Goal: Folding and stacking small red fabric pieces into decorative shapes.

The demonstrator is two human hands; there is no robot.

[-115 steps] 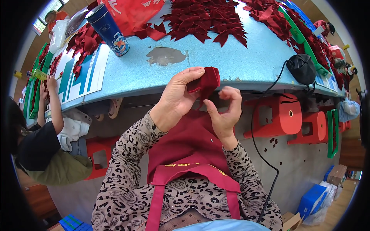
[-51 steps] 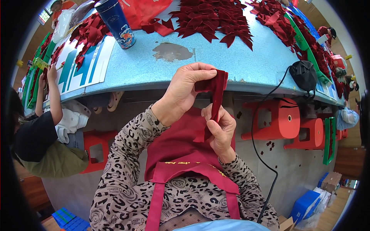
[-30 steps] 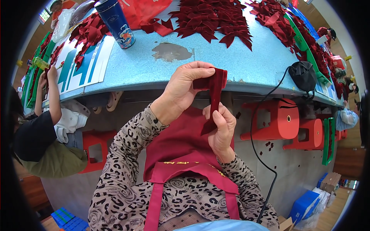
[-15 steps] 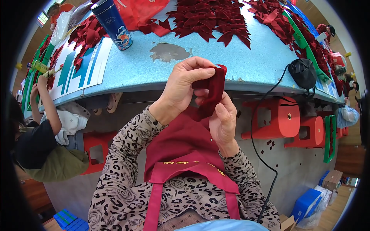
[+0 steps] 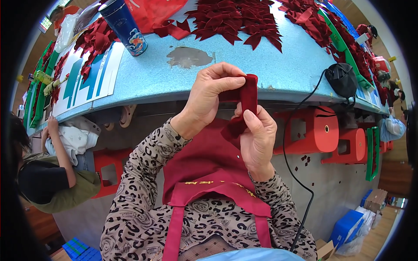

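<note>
A dark red velvet ribbon (image 5: 249, 96) is stretched between my two hands, in front of the table's near edge. My left hand (image 5: 211, 91) pinches its upper end between thumb and fingers. Lower down and to the right, my right hand (image 5: 257, 141) grips the same ribbon between thumb and forefinger, and a loose end hangs below over my red apron (image 5: 204, 161). Part of the ribbon behind my fingers is hidden. Rows of finished dark red bows (image 5: 237, 19) lie on the table beyond my hands.
On the light blue table (image 5: 161, 78) stand a dark blue tumbler (image 5: 124, 28) and, at right, a black pouch (image 5: 342, 80) near a black cable (image 5: 285, 148). Red stools (image 5: 320, 130) stand below the edge. A person (image 5: 52, 174) sits at left by more bows (image 5: 96, 41).
My right hand has shifted slightly right and up along the ribbon, which now hangs straighter between my hands. The person at left has lowered their arms.
</note>
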